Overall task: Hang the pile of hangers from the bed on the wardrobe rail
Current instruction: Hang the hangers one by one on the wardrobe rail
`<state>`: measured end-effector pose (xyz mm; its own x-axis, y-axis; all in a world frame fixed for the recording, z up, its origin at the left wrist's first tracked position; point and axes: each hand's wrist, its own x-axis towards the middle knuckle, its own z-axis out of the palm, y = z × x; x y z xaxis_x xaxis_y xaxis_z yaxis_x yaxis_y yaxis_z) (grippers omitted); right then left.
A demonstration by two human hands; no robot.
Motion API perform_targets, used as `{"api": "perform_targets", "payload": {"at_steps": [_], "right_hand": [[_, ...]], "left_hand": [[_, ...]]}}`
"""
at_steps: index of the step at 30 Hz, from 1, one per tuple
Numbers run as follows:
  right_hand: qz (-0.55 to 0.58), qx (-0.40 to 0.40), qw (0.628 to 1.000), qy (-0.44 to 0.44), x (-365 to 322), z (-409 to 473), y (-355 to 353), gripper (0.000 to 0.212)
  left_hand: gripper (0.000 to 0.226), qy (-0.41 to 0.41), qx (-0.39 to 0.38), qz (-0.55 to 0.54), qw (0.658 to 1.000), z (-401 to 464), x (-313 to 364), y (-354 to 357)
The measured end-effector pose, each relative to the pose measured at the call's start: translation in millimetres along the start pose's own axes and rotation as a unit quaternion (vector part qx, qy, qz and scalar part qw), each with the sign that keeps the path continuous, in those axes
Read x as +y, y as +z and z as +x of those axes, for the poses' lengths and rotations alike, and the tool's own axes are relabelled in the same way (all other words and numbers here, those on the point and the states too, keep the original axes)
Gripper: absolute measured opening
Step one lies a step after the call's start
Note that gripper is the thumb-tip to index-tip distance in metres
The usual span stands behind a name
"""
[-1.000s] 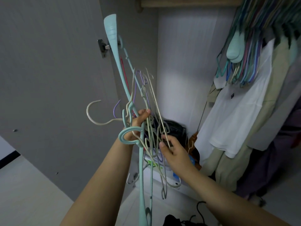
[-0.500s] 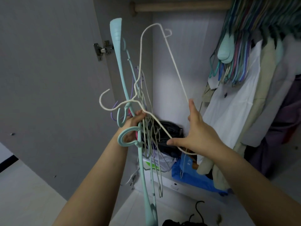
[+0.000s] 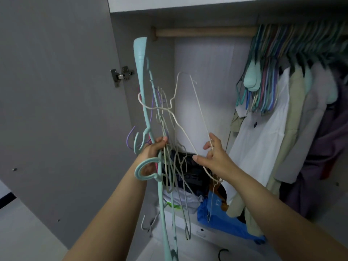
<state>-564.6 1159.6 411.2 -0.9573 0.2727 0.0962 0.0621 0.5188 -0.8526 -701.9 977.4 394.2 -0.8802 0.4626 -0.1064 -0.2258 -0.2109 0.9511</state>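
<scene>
My left hand (image 3: pixel 154 150) grips a tangled bunch of hangers (image 3: pixel 165 166) at chest height: a long mint plastic one (image 3: pixel 143 87) stands upright, and thin beige, purple and pink wire ones hang around it. My right hand (image 3: pixel 212 157) pinches a cream wire hanger (image 3: pixel 197 108) by its lower bar and side; that hanger's hook end still crosses the bunch. The wooden wardrobe rail (image 3: pixel 203 32) runs across the top, bare on its left half.
Many coloured hangers (image 3: pixel 267 76) and clothes, among them a white shirt (image 3: pixel 263 144), crowd the rail's right half. The grey wardrobe door (image 3: pixel 56 110) stands open on the left. Folded clothes and a blue bag (image 3: pixel 222 221) fill the wardrobe floor.
My right hand took hold of the cream hanger and drew it right and upward out of the bunch. The view tilted up, so more of the rail shows.
</scene>
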Motion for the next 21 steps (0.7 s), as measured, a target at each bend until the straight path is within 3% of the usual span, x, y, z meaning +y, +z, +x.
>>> {"api": "perform_targets", "payload": {"at_steps": [2,4,8,13,17,19,21], "right_hand": [[0.019,-0.01,1.0,-0.013,0,7,-1,0.094],[0.021,-0.042,0.999,-0.022,-6,14,-4,0.084],[0.014,-0.089,0.993,-0.07,-17,25,-6,0.085],[0.077,-0.026,0.992,-0.097,-15,32,-5,0.082],[0.185,0.069,0.98,0.004,-35,59,-24,0.053],[0.274,0.109,0.953,0.074,-50,80,-39,0.037],[0.343,0.136,0.921,0.124,-68,99,-55,0.043]], "left_hand": [[0.031,0.008,0.002,0.001,1.0,3,2,-1],[0.025,0.017,0.002,0.01,1.0,4,8,0],[0.017,0.027,0.004,0.014,1.0,11,19,-6],[0.017,0.005,-0.018,-0.01,1.0,13,32,-9],[0.021,0.006,-0.019,0.007,1.0,15,34,-2],[0.021,-0.003,-0.047,0.027,0.999,18,37,4],[0.021,-0.007,-0.058,0.032,0.998,23,39,9]]}}
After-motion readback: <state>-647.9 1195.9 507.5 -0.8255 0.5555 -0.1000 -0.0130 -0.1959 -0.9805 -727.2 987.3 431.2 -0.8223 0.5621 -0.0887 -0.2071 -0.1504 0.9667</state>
